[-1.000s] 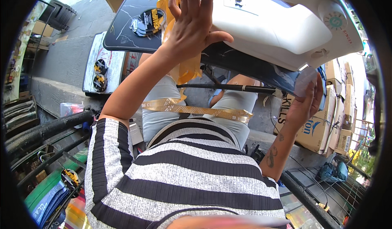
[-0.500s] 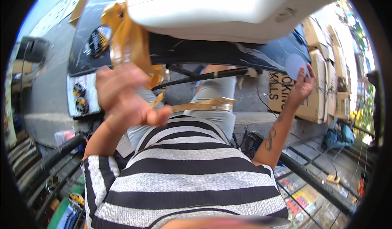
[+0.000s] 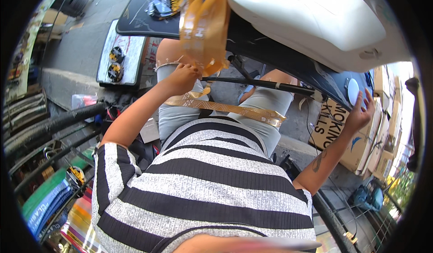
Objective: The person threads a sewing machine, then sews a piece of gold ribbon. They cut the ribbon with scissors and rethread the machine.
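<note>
The white sewing machine (image 3: 306, 27) sits on a dark marble-patterned table (image 3: 140, 14). Gold printed ribbon (image 3: 203, 36) hangs from the table, and another length (image 3: 243, 112) lies across my thighs. My left hand (image 3: 182, 79) is over my left thigh beside the hanging ribbon, fingers curled together; what they hold, if anything, is unclear. At the table's right corner, the fingertips of my right hand (image 3: 361, 111) reach up beside a pale round disc (image 3: 352, 90), fingers apart. A black-and-yellow round label stack (image 3: 164, 5) rests left of the machine.
A second board (image 3: 126, 45) at left carries two round labels. Bundled cardboard boxes (image 3: 329, 122) stand at right. A dark metal bar (image 3: 270, 84) crosses under the table. Black railings (image 3: 58, 122) and metal grating flank me, with printed material (image 3: 40, 203) at lower left.
My left hand has come down from the machine and ribbon to my thigh, fingers now curled. My right hand stays by the disc at the table corner. The view has shifted.
</note>
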The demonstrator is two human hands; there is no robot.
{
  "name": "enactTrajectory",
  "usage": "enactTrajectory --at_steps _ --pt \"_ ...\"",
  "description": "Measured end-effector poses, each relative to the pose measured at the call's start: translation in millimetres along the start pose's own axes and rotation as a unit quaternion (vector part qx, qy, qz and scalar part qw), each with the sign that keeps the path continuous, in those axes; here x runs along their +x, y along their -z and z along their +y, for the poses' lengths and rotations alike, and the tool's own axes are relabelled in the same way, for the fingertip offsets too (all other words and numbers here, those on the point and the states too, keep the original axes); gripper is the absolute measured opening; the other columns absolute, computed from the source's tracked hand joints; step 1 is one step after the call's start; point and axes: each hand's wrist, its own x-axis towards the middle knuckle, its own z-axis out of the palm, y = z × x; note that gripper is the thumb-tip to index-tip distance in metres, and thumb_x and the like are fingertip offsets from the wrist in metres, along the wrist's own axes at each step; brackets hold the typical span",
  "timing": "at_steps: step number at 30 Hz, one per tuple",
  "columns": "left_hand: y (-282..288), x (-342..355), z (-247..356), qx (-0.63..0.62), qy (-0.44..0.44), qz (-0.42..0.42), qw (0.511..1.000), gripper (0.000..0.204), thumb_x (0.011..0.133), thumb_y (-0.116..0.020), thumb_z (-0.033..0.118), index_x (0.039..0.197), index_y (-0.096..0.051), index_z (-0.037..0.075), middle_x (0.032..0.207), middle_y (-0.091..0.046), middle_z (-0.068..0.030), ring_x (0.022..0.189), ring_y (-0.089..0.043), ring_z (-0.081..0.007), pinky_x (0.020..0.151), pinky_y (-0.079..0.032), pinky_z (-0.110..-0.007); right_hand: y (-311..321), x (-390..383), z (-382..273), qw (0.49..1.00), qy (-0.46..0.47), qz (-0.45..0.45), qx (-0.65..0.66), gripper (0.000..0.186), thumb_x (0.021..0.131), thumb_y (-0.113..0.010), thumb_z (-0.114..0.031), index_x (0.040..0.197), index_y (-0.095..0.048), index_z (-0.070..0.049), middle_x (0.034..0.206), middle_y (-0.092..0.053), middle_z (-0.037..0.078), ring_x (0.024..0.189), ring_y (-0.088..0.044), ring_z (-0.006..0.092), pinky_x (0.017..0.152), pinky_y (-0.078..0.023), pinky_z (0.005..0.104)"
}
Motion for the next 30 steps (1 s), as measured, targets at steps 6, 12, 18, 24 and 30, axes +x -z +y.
enactTrajectory --at_steps 6,12,18,24,30 --pt "-56.6 88.4 -34.7 -0.185 -0.041 0.111 0.976 0.036 0.084 -0.05 0.003 0.113 -0.069 0.013 0.117 -0.065 -0.0105 0.114 -0.059 -0.029 0.094 -0.045 -0.044 -13.6 -63.5 -116.5 0.941 0.213 0.014 0.264 0.014 0.086 -0.069 0.0 0.098 -0.064 -0.003 0.086 -0.066 0.007 0.076 -0.058 0.0183 0.07 -0.047 0.032" --pt "-114.8 198.5 -27.7 -0.169 0.085 -0.019 0.982 0.035 0.084 -0.05 0.003 0.113 -0.069 0.012 0.115 -0.065 -0.0108 0.113 -0.059 -0.0287 0.093 -0.045 -0.043 -60.2 -171.4 -153.4 0.774 0.258 -0.549 0.18 0.027 0.08 -0.073 -0.012 0.107 -0.069 -0.01 0.112 -0.065 0.01 0.104 -0.06 0.0309 0.088 -0.045 0.0436" --pt "-125.7 252.2 -54.5 -0.214 0.158 -0.024 0.964 0.034 0.084 -0.05 0.003 0.112 -0.069 0.012 0.114 -0.065 -0.011 0.111 -0.06 -0.0285 0.093 -0.045 -0.043 -103.6 -236.3 -76.4 0.71 0.276 -0.645 -0.059 0.048 0.085 -0.07 -0.038 0.131 -0.062 -0.031 0.147 -0.049 -0.002 0.142 -0.038 0.0234 0.119 -0.012 0.0512" --pt "-135.0 288.4 -92.4 -0.27 0.21 -0.014 0.94 0.033 0.084 -0.051 0.003 0.111 -0.069 0.011 0.113 -0.066 -0.0113 0.11 -0.06 -0.0283 0.092 -0.046 -0.042 -116.6 -221.7 -51.2 0.714 0.317 -0.623 -0.025 0.047 0.085 -0.07 -0.036 0.13 -0.062 -0.028 0.143 -0.053 -0.003 0.139 -0.042 0.0217 0.118 -0.013 0.049" --pt "-151.7 316.2 -135.8 -0.298 0.245 -0.016 0.922 0.032 0.085 -0.051 0.003 0.11 -0.069 0.01 0.112 -0.066 -0.0115 0.109 -0.061 -0.0281 0.092 -0.046 -0.041 -109.0 -195.7 -57.3 0.689 0.273 -0.67 -0.041 0.048 0.084 -0.071 -0.035 0.13 -0.062 -0.027 0.142 -0.053 -0.003 0.138 -0.042 0.0217 0.118 -0.014 0.049"
